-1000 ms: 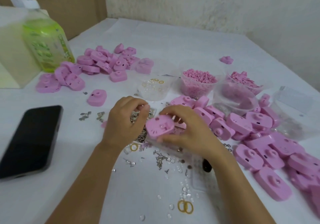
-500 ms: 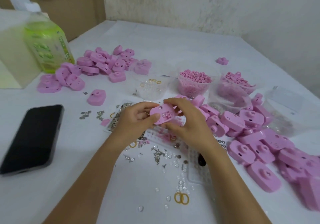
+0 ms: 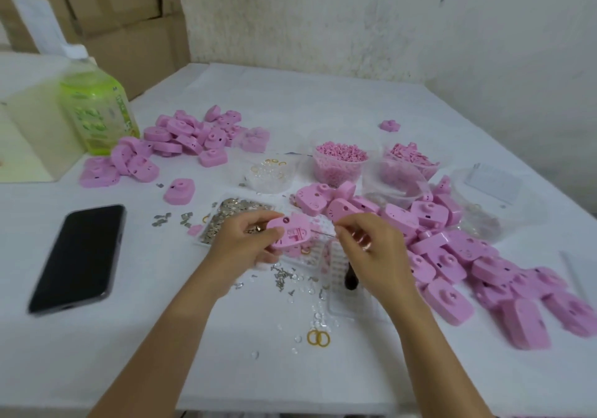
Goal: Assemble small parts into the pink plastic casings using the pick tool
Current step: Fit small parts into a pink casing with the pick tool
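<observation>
My left hand (image 3: 245,243) holds a pink plastic casing (image 3: 289,232) above the table, its open inner side turned toward me. My right hand (image 3: 365,243) pinches the pick tool (image 3: 323,232), whose thin metal tip points left into the casing's right edge. The tool's dark handle end (image 3: 350,277) sticks out below my right hand. Loose small metal parts (image 3: 284,277) lie under my hands, and a flat pile of metal pieces (image 3: 226,214) sits in a clear tray behind my left hand.
A big pile of pink casings (image 3: 452,256) spreads to the right, another pile (image 3: 181,146) at the back left. Clear tubs hold pink pellets (image 3: 339,159) and clear rings (image 3: 269,173). A black phone (image 3: 77,256) lies left; a green bottle (image 3: 97,111) stands behind it.
The casing was lifted off the table and turned over to show its inside. It passed into my left hand, and my right hand drew back and set the pick's tip against it.
</observation>
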